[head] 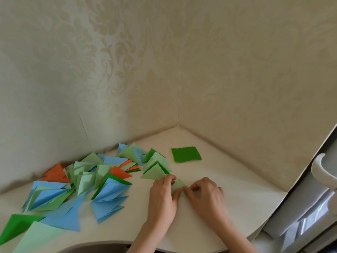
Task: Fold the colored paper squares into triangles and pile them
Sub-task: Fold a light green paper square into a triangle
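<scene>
Pale green paper (179,186), folded to a triangle, lies on the white tabletop (228,207) pinched under the curled fingers of both hands, left hand (162,194) and right hand (206,194), with heaped folded triangles (91,179) leftward and a dark green square stack (186,154) beyond.

Two hands (162,190) (206,190), one stack of unfolded squares (186,154), dozens of folded triangles (109,187).
</scene>
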Demonstrator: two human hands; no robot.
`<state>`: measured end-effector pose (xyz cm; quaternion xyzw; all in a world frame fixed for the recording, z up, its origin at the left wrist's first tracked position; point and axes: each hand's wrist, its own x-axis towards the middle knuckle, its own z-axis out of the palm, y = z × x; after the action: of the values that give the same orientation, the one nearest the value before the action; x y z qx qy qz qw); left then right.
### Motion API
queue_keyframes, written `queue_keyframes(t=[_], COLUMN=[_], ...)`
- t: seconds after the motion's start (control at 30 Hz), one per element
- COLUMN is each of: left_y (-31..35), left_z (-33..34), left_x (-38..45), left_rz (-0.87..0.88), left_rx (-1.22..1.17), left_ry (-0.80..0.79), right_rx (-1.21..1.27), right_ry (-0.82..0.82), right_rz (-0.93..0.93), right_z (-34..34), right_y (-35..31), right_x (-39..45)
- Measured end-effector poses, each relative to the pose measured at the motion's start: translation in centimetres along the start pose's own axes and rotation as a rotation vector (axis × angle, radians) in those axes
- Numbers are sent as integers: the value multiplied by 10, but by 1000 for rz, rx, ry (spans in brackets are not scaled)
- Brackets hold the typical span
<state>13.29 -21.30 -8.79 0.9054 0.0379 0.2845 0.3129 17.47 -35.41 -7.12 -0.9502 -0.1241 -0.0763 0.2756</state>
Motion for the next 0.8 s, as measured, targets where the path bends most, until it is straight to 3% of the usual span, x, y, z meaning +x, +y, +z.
queue_keyframes(t=[0.17, 0.37, 0.63, 0.8], left_y=[-3, -15, -19, -20], left_z=[-1, -2, -15, -21], left_x=[0, 6, 11, 6], left_rz=[-43, -133, -169, -129], left_rx=[-39, -107, -219, -114], left_ry=[15, -95, -181, -138], right_rx=[0, 72, 154, 114], right_ry=[31, 56, -68, -49], right_rz=[-9, -25, -2, -6], right_z=[4, 4, -2, 0], right_y=[2, 5, 10, 10], right_x=[-2, -3, 3, -2])
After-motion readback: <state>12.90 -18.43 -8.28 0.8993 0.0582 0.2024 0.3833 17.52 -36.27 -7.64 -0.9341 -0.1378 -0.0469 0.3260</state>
